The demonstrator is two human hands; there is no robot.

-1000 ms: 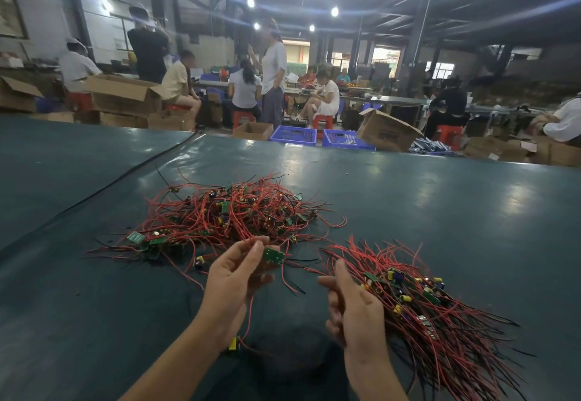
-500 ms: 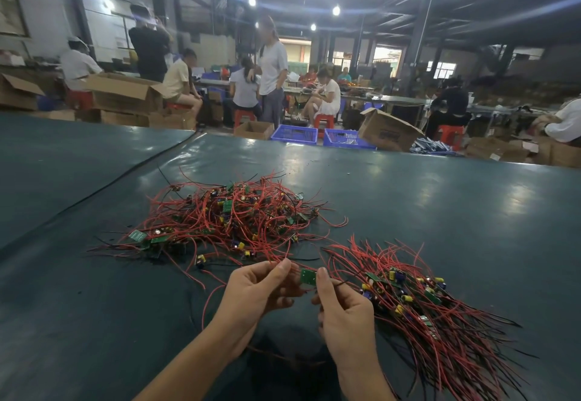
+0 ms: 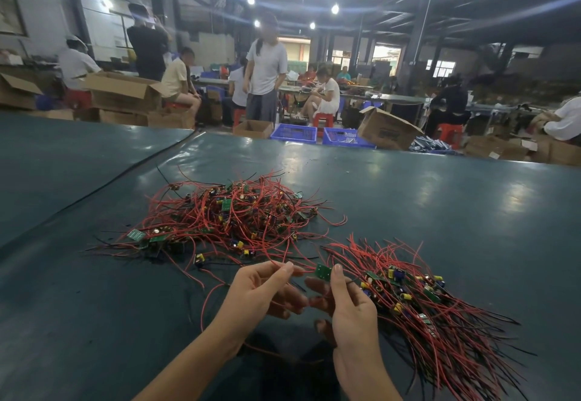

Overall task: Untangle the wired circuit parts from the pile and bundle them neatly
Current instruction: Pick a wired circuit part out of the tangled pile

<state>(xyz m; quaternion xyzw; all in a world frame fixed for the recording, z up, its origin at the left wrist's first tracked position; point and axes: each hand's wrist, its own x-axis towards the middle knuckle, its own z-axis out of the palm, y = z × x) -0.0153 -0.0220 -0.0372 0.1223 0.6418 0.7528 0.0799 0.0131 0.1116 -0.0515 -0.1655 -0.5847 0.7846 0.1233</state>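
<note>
left hand [image 3: 261,290] slid back from board [image 3: 323,272] along wire [image 3: 305,268].

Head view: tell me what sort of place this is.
Likely a factory assembly floor: heaps of wired circuit boards on a long green table, workers seated on red stools, and open cardboard boxes and blue crates on the floor.

Red wires [image 3: 239,212], green boards [image 3: 323,271], dark teal table [image 3: 440,205], blue crates [image 3: 294,132]
</note>
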